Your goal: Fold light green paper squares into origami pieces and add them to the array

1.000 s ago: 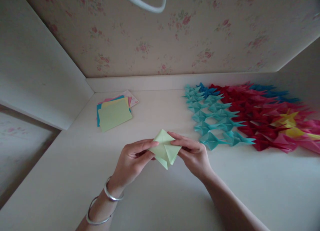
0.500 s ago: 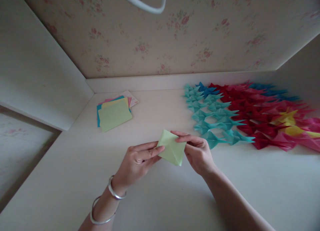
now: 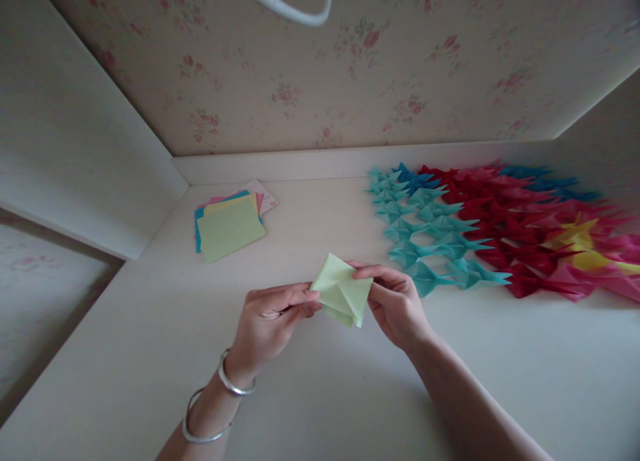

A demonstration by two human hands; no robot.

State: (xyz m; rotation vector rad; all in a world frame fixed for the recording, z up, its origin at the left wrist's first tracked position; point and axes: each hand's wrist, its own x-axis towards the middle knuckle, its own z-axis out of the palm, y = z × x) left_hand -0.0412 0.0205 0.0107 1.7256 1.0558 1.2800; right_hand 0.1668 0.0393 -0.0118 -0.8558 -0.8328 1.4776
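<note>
A light green piece of origami paper (image 3: 341,288), folded into a small layered square, is held above the table between both hands. My left hand (image 3: 277,314) pinches its left corner between thumb and fingers. At the opposite side, my right hand (image 3: 395,304) grips the upper right edge, index finger on the front and the other fingers partly hidden. A crease runs down the front face, and the lower layers stand slightly apart near the bottom corner. Two silver bangles (image 3: 235,381) circle my left wrist and forearm.
A stack of coloured paper sheets (image 3: 233,228), green on top, lies at the back left. Rows of folded paper cranes in turquoise (image 3: 425,274), red (image 3: 523,278), pink, blue and yellow cover the right side. A white cable (image 3: 295,11) hangs before the flowered wall.
The folded paper has shifted slightly right and turned in my hands. Its lower layers closed flat half a second ago and now part again. My right hand's fingers have bent around the edge.
</note>
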